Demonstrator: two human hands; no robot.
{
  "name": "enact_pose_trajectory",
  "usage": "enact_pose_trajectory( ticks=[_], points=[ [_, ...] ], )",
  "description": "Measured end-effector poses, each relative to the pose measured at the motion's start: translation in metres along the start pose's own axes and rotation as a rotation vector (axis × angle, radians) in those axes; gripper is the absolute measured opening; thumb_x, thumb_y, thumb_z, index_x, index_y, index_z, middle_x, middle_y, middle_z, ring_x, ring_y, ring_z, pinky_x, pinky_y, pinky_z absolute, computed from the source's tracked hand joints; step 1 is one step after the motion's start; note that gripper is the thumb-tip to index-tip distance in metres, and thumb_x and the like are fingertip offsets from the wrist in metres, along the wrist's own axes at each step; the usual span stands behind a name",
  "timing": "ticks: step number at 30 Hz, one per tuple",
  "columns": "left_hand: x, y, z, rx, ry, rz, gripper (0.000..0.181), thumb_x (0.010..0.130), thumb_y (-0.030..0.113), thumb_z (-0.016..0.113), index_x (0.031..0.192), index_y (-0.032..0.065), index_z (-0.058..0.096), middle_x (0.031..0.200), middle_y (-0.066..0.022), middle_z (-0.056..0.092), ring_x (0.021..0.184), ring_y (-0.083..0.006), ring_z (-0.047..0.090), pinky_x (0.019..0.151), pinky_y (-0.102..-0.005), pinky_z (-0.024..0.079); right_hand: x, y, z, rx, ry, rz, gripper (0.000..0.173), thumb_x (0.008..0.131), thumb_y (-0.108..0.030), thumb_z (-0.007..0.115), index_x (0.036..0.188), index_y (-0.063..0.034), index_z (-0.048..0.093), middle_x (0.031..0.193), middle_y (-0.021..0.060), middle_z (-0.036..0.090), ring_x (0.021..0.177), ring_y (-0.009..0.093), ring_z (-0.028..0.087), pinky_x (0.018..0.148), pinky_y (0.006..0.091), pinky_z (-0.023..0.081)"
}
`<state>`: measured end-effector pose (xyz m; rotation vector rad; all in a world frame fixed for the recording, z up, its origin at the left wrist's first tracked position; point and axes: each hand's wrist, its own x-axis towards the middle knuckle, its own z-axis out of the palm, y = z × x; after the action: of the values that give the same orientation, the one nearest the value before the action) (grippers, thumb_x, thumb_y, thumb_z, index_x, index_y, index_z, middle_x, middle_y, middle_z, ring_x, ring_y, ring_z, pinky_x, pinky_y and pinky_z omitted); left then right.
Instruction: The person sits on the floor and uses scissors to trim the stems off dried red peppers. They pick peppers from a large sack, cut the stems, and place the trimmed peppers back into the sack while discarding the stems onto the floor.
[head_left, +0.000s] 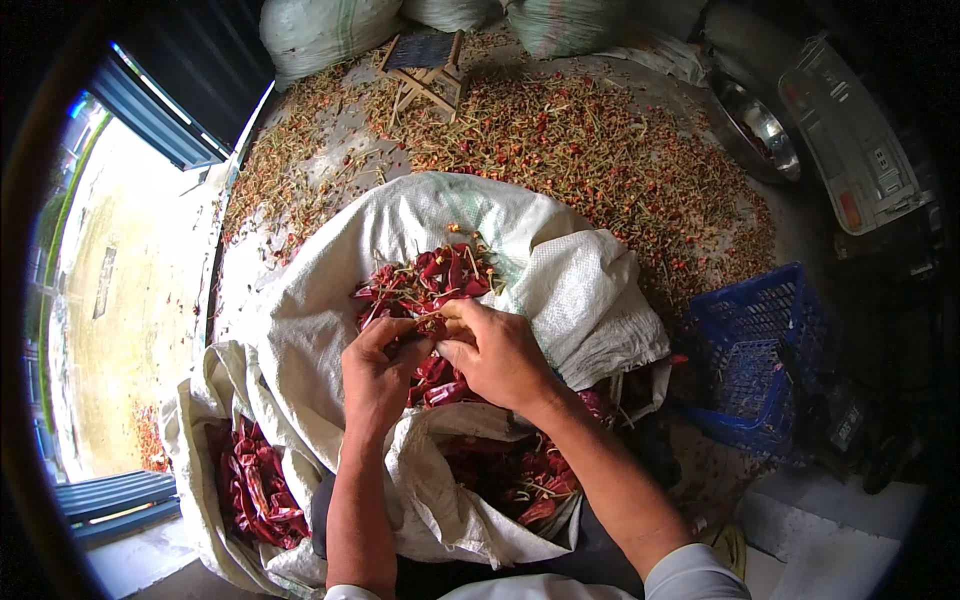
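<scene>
My left hand (376, 371) and my right hand (499, 356) meet over the mouth of a white woven sack. Between their fingertips is a dried red chili pepper (430, 325), partly hidden, with both hands pinching it. Just beyond and below the fingers, more dried red chilies (454, 270) with pale stems lie on the white woven sack (420, 202). Nearer my body, a fold of sacking holds stemmed chilies (540, 480) under my right forearm. At the left, another open woven sack (187, 450) contains dark red chilies (259, 487).
Stems and chili scraps (570, 150) cover the floor ahead. A folding stool (424, 71) stands before full sacks (330, 34). To the right are a blue plastic crate (750, 360), a metal basin (780, 150) and part of a vehicle (855, 142). A bright doorway (127, 300) opens at left.
</scene>
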<state>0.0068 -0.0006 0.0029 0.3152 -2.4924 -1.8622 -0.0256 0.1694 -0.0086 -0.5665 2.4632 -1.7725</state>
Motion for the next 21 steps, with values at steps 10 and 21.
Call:
enact_pose_trajectory(
  ticks=[10, 21],
  points=[
    [-0.004, 0.008, 0.017, 0.484, 0.063, 0.308, 0.015, 0.077, 0.0, 0.072, 0.09, 0.0038, 0.067, 0.083, -0.0121, 0.062, 0.073, -0.0285, 0.062, 0.066, -0.0363, 0.05, -0.004, -0.011, 0.0, -0.47, 0.129, -0.131, 0.022, 0.094, -0.024, 0.064, 0.09, -0.005, 0.055, 0.077, 0.0136, 0.058, 0.067, 0.035, 0.064, 0.057, 0.0443, 0.051],
    [-0.007, 0.01, 0.018, 0.106, 0.001, 0.186, 0.016, 0.078, -0.004, 0.073, 0.092, -0.0027, 0.066, 0.077, -0.0051, 0.053, 0.07, -0.0125, 0.053, 0.062, -0.0278, 0.044, -0.001, -0.007, 0.002, 0.187, 0.133, 0.155, 0.023, 0.097, -0.024, 0.062, 0.094, -0.0006, 0.06, 0.074, 0.0162, 0.063, 0.06, 0.032, 0.063, 0.058, 0.0433, 0.049]
  ],
)
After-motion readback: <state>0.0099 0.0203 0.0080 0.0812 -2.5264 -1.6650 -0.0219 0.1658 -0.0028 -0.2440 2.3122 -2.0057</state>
